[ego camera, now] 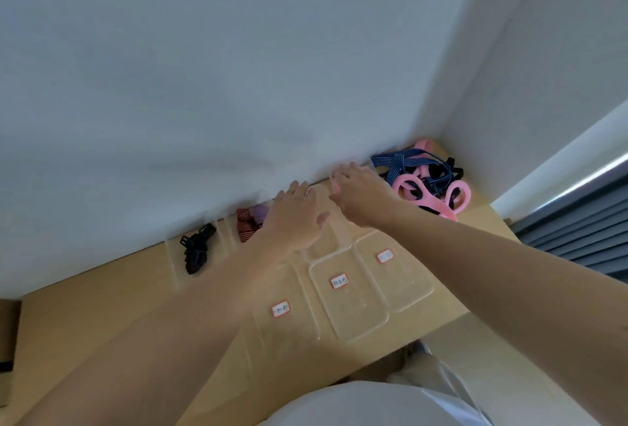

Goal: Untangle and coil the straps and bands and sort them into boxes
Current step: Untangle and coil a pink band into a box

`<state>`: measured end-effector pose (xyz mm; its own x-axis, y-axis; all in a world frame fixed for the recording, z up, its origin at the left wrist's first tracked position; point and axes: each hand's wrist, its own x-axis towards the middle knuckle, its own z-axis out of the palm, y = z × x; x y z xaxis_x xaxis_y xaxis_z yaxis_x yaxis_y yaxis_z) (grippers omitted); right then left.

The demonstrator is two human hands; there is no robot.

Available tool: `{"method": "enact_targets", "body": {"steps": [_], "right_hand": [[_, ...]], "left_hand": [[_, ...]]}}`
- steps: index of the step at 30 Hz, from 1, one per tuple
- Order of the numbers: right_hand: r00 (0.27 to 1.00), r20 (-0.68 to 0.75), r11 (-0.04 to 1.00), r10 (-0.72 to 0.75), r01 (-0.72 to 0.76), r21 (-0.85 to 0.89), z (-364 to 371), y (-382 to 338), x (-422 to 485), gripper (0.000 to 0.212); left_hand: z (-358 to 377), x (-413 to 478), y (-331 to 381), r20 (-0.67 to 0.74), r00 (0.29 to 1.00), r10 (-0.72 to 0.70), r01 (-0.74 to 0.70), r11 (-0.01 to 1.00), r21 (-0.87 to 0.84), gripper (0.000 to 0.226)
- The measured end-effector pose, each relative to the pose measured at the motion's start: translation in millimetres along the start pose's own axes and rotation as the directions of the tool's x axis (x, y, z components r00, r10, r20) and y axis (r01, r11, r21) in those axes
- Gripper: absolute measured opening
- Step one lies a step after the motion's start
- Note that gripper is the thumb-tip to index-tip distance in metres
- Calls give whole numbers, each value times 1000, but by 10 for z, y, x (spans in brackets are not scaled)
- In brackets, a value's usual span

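L hand (pixel 295 218) and R hand (pixel 360 194) are reaching to the back of the counter (pixel 85 293) by the wall (pixel 238 86), fingers straight, gripping nothing. Tangled pink bands (pixel 411 187) + blue striped strap (pixel 394 162) are lying just R of R hand. Black strap (pixel 197 250) is sitting in the far-L clear box (pixel 174 255). Red striped strap (pixel 245 223) + purple band (pixel 260 213) are sitting in the next one.

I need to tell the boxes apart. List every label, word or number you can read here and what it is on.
left label, red-edged, on the left clear container: handwritten, too blurred to read.
middle label, on the middle clear container: same, unreadable.
right label, on the right clear container: unreadable.
No other text shows.
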<state>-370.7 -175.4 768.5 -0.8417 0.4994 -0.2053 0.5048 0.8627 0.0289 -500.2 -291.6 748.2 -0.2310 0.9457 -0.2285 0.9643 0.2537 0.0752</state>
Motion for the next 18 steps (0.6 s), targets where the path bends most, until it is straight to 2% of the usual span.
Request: {"method": "enact_targets", "body": {"steps": [1, 5, 8, 14, 18], "right_hand": [[1000, 2, 999, -13, 13, -35, 14, 121, -70, 57], [998, 49, 999, 39, -39, 8, 47, 653, -381, 49], [1000, 14, 1000, 15, -14, -25, 84, 1097, -637, 37], [988, 75, 963, 133, -147, 227, 254, 2065, -1096, 22], [987, 64, 941, 151, -163, 295, 438, 2455, -1292, 20]], "left_hand": [[-12, 41, 113, -2, 1000, 2, -2, 1000, -12, 61], [-107, 152, 662, -20, 1000, -12, 10, 997, -71, 65], [-109, 268, 1090, -46, 999, -16, 12, 996, -85, 65], [-46, 471, 2022, 43, 992, -115, 120, 983, -137, 52], [57, 522, 2447, 87, 982, -168, 184, 954, -238, 47]]}}
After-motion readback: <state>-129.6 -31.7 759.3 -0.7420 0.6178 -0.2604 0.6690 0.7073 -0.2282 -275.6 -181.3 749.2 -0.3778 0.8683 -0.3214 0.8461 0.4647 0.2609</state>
